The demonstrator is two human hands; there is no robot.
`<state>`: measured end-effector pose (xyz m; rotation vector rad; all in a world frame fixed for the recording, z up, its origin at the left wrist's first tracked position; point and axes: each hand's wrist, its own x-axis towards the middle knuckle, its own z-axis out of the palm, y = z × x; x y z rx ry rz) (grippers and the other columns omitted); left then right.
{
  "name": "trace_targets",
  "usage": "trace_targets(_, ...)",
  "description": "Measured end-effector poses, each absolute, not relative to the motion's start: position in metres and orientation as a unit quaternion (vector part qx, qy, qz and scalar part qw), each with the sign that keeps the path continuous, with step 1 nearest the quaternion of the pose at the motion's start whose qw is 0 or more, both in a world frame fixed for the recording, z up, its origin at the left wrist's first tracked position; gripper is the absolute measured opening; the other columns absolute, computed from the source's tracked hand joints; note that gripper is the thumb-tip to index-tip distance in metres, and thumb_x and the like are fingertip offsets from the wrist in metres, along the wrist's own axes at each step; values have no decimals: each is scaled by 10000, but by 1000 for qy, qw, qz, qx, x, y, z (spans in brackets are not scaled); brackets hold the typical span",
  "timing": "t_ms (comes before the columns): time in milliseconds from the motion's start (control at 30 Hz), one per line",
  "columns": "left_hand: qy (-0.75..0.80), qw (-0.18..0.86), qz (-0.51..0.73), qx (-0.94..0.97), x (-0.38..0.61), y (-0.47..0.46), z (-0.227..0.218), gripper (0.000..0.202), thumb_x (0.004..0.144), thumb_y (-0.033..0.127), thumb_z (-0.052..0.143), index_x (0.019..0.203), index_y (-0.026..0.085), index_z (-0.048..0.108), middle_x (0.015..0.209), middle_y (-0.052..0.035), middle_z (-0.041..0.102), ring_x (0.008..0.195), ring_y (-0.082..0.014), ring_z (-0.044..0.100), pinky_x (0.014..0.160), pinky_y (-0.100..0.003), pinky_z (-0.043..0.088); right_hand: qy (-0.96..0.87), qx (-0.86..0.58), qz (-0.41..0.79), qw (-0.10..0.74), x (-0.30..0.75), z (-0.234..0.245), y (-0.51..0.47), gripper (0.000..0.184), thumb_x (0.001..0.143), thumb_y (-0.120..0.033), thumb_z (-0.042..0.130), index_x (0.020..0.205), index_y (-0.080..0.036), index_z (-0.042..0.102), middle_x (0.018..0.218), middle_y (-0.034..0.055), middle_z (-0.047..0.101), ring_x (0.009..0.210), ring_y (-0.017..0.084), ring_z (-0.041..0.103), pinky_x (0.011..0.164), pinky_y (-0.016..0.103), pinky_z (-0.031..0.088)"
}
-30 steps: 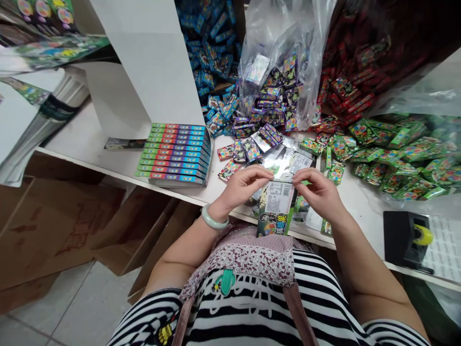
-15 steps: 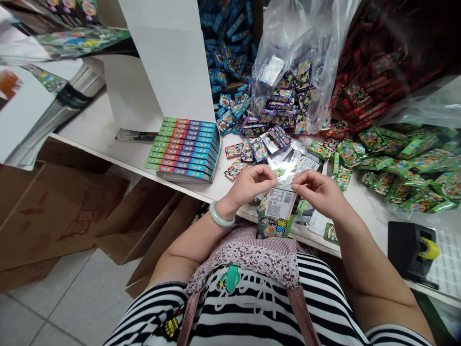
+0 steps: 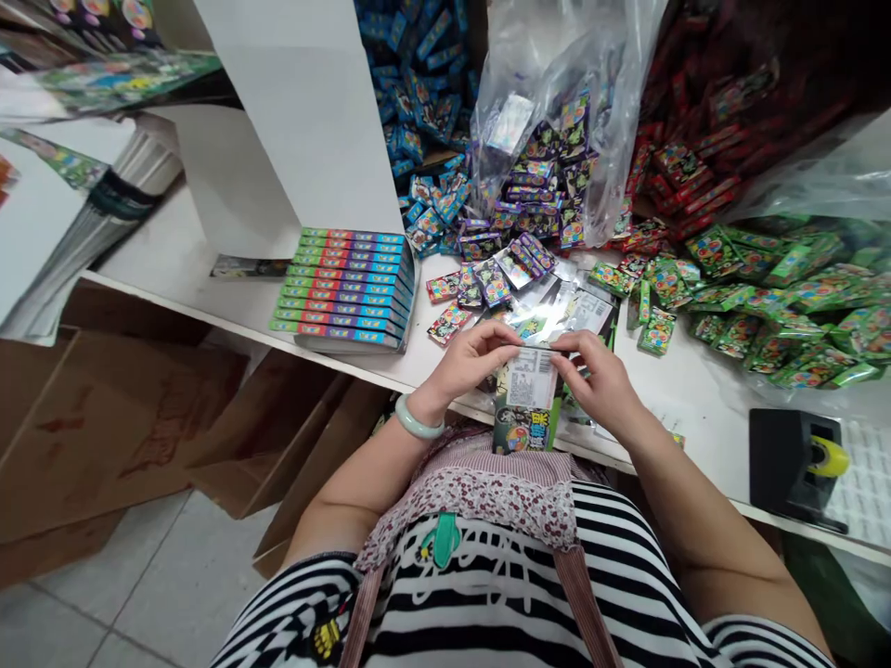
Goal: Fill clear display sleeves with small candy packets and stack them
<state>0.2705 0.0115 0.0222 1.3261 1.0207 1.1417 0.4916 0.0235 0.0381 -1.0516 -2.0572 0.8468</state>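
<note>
A dark candy pouch (image 3: 519,419) with a green edge, coloured lettering and a white label hangs upright at the table's front edge. My left hand (image 3: 475,360) pinches the left part of its top edge between thumb and fingers. On the right part of that edge, my right hand (image 3: 596,373) has its thumb and fingers closed too. Behind the hands, shiny flat pouches (image 3: 567,301) lie on the table, partly covered. Small purple candy boxes (image 3: 496,281) and red ones (image 3: 449,323) are scattered just beyond my left hand.
A stack of striped candy boxes (image 3: 341,286) stands left in an open white carton (image 3: 306,111). Blue boxes (image 3: 435,209), a plastic bag (image 3: 543,56) of purple ones, red boxes (image 3: 703,176) and green boxes (image 3: 800,297) are heaped behind. A tape dispenser (image 3: 783,459) sits right; cardboard cartons (image 3: 118,417) stand below.
My fingers have come down onto the pouch's top edge, where a clear strip showed between them before. The view has shifted slightly, and my right hand sits a little further left.
</note>
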Motion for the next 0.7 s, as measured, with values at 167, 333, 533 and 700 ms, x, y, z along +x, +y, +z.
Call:
trace_targets(167, 450, 508, 451, 580, 271, 25, 14, 149, 839, 314, 704, 853, 172, 660, 822, -8, 624, 779, -118, 581, 706, -241, 471, -759, -429, 305, 383, 485, 12, 31, 114, 939, -262, 520, 976, -221, 620, 1014, 97, 661, 950, 214, 641, 695, 334, 542)
trace_targets(333, 458, 528, 403, 592, 271, 34, 4, 225, 814, 364, 724, 917, 181, 643, 865, -17, 637, 786, -125, 586, 713, -245, 476, -741, -448, 351, 356, 490, 3, 40, 126, 915, -280, 539, 970, -230, 640, 1003, 81, 668, 917, 213, 638, 733, 360, 546)
trace_targets(533, 512, 501, 389, 579, 254, 67, -14, 227, 761, 320, 715, 897, 180, 598, 871, -13, 625, 803, -138, 585, 759, -262, 478, -660, -505, 393, 393, 537, 4, 36, 273, 891, -349, 591, 1126, -231, 661, 1164, 97, 667, 991, 210, 660, 803, 369, 565)
trace_targets(700, 571, 420, 267, 652, 242, 80, -22, 134, 808, 278, 592, 896, 178, 574, 861, -22, 607, 834, -183, 581, 806, -324, 482, -580, -608, 357, 408, 602, -10, 14, 226, 861, -378, 621, 1001, -227, 714, 1046, 71, 725, 935, 209, 683, 823, 377, 553)
